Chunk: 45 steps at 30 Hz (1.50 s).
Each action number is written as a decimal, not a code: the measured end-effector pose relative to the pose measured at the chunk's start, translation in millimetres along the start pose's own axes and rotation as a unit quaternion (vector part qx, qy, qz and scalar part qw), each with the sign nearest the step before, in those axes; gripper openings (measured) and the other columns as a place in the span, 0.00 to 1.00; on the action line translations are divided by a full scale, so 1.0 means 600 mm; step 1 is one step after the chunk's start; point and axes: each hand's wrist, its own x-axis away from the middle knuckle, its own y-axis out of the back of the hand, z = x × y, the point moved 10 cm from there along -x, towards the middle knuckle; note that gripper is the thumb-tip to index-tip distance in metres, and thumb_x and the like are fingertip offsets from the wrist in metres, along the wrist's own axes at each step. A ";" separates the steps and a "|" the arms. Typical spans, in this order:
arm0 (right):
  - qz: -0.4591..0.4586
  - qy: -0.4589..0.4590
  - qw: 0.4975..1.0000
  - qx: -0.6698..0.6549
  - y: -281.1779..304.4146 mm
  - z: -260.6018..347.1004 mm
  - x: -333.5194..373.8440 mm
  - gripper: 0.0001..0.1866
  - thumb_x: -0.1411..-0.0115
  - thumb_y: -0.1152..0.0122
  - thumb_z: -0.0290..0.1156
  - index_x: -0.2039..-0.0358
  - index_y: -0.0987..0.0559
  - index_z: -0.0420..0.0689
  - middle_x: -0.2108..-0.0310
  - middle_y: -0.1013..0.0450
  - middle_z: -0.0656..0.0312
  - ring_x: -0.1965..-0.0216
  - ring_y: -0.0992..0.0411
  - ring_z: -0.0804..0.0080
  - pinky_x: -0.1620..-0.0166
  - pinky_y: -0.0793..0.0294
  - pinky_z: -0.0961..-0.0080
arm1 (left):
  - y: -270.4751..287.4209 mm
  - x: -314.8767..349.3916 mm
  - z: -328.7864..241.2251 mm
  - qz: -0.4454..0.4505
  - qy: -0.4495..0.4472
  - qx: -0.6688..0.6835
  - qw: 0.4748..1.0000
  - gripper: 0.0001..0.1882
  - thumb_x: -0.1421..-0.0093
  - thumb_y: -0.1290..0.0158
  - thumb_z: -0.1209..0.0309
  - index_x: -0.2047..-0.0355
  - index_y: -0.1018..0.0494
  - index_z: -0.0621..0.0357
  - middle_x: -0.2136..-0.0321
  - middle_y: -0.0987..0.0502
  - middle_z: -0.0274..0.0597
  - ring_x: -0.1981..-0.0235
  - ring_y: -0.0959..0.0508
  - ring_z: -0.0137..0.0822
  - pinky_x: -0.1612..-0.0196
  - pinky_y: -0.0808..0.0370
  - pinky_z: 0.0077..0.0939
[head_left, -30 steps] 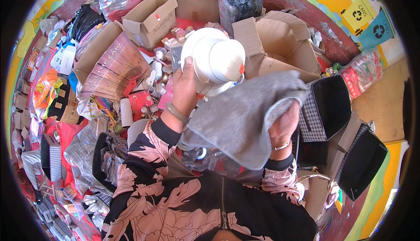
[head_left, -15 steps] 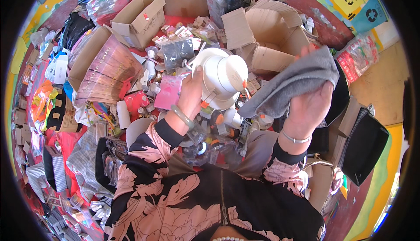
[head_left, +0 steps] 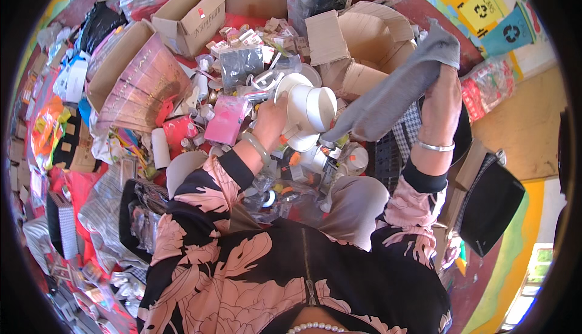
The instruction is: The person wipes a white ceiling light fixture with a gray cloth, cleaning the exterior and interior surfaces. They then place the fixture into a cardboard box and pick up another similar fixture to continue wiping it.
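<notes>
A white round downlight fixture [head_left: 301, 111] with a wide rim and orange-tipped spring clips is gripped at its left side by my left hand [head_left: 271, 117]. To the right, my right hand [head_left: 441, 100] is raised, closed on a grey cloth [head_left: 394, 91]. The cloth stretches down and left from that hand, its lower tip close to the fixture. Below the fixture lie several similar white light parts [head_left: 312, 159] with orange pieces, among clear plastic. A pink box [head_left: 225, 119] sits just left of my left hand.
An open cardboard box [head_left: 370, 37] stands ahead on the right, another box [head_left: 191, 19] ahead on the left. A pink printed carton [head_left: 145, 82] leans at the left. Black containers [head_left: 490, 213] stand at the right. Small boxes and bulbs are heaped in the middle.
My right hand has moved up and right, pulling the cloth into a longer, narrower stretch. My left hand still holds the fixture, which sits slightly lower and further left.
</notes>
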 end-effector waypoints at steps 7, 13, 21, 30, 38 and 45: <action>0.225 -0.034 0.890 -0.395 -0.028 0.035 -0.020 0.21 0.35 0.61 0.40 0.49 0.34 0.38 0.52 0.32 0.55 0.51 0.33 0.61 0.47 0.34 0.65 | 0.008 0.007 -0.001 -0.008 0.033 0.035 0.999 0.17 0.37 0.58 0.64 0.58 0.32 0.68 0.67 0.26 0.44 0.69 0.25 0.34 0.67 0.26 0.29; 0.297 0.017 0.925 -0.238 -0.107 0.017 0.087 0.25 0.37 0.58 0.38 0.43 0.41 0.39 0.47 0.36 0.51 0.43 0.40 0.57 0.40 0.46 0.62 | -0.008 -0.005 0.014 0.031 0.038 0.068 0.996 0.18 0.36 0.59 0.62 0.59 0.32 0.68 0.66 0.27 0.44 0.67 0.25 0.35 0.66 0.26 0.31; 0.304 0.100 0.947 -0.026 -0.167 -0.100 0.142 0.27 0.45 0.42 0.36 0.46 0.34 0.40 0.45 0.39 0.48 0.38 0.47 0.60 0.40 0.46 0.68 | -0.103 0.078 -0.055 0.295 0.073 0.275 0.912 0.25 0.35 0.64 0.57 0.48 0.39 0.66 0.53 0.30 0.52 0.55 0.26 0.41 0.54 0.27 0.31; 0.146 0.126 0.980 0.042 -0.198 -0.124 0.163 0.38 0.49 0.42 0.50 0.41 0.42 0.47 0.41 0.53 0.37 0.38 0.55 0.44 0.40 0.52 0.58 | -0.075 0.081 -0.109 0.135 -0.177 0.008 0.975 0.21 0.35 0.62 0.58 0.55 0.32 0.65 0.65 0.25 0.40 0.66 0.25 0.28 0.65 0.27 0.22; 0.088 -0.029 0.983 -0.157 -0.172 -0.159 0.135 0.25 0.39 0.53 0.46 0.47 0.34 0.44 0.46 0.42 0.50 0.42 0.48 0.64 0.42 0.49 0.72 | -0.074 0.108 -0.154 0.046 -0.361 -0.289 0.885 0.16 0.36 0.59 0.64 0.68 0.28 0.65 0.85 0.30 0.40 0.81 0.31 0.25 0.75 0.33 0.24; 0.100 0.045 0.931 -0.347 -0.163 -0.130 0.102 0.20 0.37 0.54 0.40 0.54 0.30 0.37 0.57 0.30 0.57 0.58 0.30 0.70 0.52 0.31 0.76 | -0.058 0.090 -0.144 0.114 -0.298 -0.128 0.939 0.17 0.36 0.57 0.61 0.63 0.28 0.65 0.76 0.26 0.31 0.76 0.30 0.21 0.72 0.32 0.16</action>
